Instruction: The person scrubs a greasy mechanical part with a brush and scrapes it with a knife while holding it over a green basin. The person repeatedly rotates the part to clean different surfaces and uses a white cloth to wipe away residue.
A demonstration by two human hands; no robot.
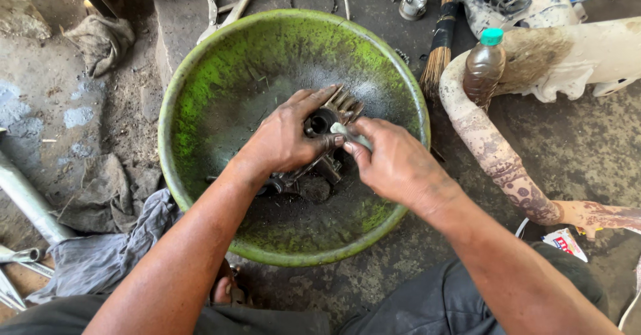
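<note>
Partly hidden, finned engine part (337, 111) sits clamped under left hand (284, 138) fingers (314, 98); right hand (394, 164) pinches something unclear.

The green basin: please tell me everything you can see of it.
The green basin is round and wide, probably plastic, its inside smeared with dark grime and its bottom black with dirt. It sits on the dirty floor. A finned metal part lies inside, held by the left hand and the right hand.
</note>
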